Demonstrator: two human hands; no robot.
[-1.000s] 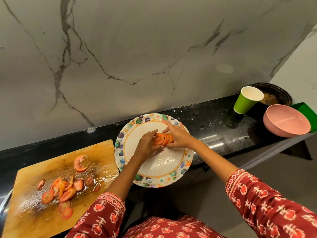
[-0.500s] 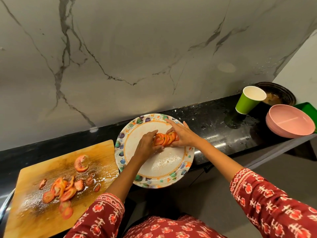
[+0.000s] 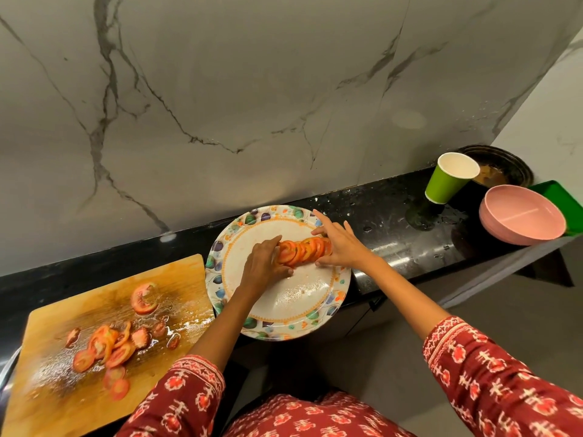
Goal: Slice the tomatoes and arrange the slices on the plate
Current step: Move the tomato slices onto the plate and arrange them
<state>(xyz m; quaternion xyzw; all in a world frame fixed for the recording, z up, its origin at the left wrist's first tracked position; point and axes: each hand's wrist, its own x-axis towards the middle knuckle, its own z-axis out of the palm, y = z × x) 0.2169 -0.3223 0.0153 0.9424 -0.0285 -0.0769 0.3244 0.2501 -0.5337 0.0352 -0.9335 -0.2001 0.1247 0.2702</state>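
Nearest to the camera are two red patterned sleeves (image 3: 492,373), and both forearms reach forward from them over the counter edge. At the left lies a wooden cutting board (image 3: 56,389), wet with juice, and on it some loose tomato pieces (image 3: 107,348) lie scattered, with one bigger end piece (image 3: 143,299) a little farther back.

Just beside the board stands the plate (image 3: 284,313), white with a coloured leaf border, on the black countertop (image 3: 394,222). On the far half of the plate a row of tomato slices (image 3: 304,251) stands on edge, overlapping like fallen cards. The left hand (image 3: 265,266) is at the left end of the row; its fingers are curled down and touch the first slices, and the thumb rests on the plate. The right hand (image 3: 344,246) is at the right end; its fingers are spread and rather straight, the palm side lies against the last slices, and the thumb points toward the left below the row. So the row is held between both hands.

Farther right on the counter stands a green paper cup (image 3: 448,181), then a pink bowl (image 3: 523,216), and behind them a dark round dish (image 3: 501,168). A green tray (image 3: 558,192) shows at the edge. At the back rises the grey marble wall (image 3: 252,89).
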